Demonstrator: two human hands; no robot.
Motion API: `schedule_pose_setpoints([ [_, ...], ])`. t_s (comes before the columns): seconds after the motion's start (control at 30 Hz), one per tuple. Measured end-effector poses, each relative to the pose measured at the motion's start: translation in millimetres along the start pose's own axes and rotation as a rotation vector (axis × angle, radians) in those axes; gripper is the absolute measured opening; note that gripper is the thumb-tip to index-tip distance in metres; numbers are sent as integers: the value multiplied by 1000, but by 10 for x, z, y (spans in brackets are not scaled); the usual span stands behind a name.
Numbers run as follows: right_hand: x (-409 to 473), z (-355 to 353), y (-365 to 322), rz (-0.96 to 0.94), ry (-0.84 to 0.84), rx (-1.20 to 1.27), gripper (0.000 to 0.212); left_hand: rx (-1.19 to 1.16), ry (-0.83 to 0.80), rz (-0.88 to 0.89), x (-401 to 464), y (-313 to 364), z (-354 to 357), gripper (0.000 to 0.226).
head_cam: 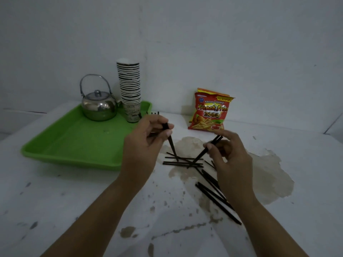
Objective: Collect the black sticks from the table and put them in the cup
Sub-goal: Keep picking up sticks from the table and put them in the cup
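So: two hands [146, 138], one green tray [74, 141], one kettle [99, 106], one cup stack [130, 86], one snack bag [210, 110], roughly a dozen black sticks [182, 162].

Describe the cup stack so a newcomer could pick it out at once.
Start at the green tray on the table's left side. At its far edge a shiny metal kettle stands, and the cup stack rises just right of it, at the tray's far right corner. It is the tallest thing there, a ribbed column of nested dark-rimmed white cups.
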State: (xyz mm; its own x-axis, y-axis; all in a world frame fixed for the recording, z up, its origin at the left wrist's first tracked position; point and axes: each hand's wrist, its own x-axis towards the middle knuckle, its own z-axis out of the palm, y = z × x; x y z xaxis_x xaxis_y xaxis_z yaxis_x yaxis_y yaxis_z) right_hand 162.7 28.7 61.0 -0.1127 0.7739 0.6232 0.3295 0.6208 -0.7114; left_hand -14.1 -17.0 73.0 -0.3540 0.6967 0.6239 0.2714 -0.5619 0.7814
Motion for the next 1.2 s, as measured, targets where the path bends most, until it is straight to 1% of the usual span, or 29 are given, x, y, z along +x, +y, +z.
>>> schedule_pose_setpoints([
  [0.07,151,108,-99,-18,0,25,32,76,33,38,139,22,-110,28],
  [0.13,310,231,-192,-25,7,77,28,147,65,96,283,50,-206,30],
  [0.23,558,417,-320,-30,42,104,24,281,98,198,510,99,-308,26],
  [0.3,716,542,-397,-42,72,93,24,323,116,239,665,114,-351,23],
  [0.47,978,852,-503,-91,118,20,24,383,141,259,930,26,-346,21],
  [0.6,1014,1088,-430,-92,101,-89,25,454,117,238,972,-182,-317,20],
  [0.7,950,1238,-296,-68,15,-225,22,527,59,174,926,-356,-296,22],
  [0.77,902,1307,-229,-41,-129,-360,22,608,-1,142,870,-466,-297,23],
  [0.83,869,1347,-176,-25,-275,-483,28,682,-65,109,817,-555,-319,23],
  [0.93,842,1354,-124,-12,-412,-532,37,750,-158,59,754,-634,-355,26],
  [1.0,836,1337,-119,-4,-437,-507,40,766,-208,47,715,-649,-357,29],
  [1.07,846,1303,-147,5,-442,-473,41,782,-221,43,697,-645,-342,32],
  [1.2,815,1128,-220,26,-399,-308,36,721,-145,81,619,-540,-282,41],
])
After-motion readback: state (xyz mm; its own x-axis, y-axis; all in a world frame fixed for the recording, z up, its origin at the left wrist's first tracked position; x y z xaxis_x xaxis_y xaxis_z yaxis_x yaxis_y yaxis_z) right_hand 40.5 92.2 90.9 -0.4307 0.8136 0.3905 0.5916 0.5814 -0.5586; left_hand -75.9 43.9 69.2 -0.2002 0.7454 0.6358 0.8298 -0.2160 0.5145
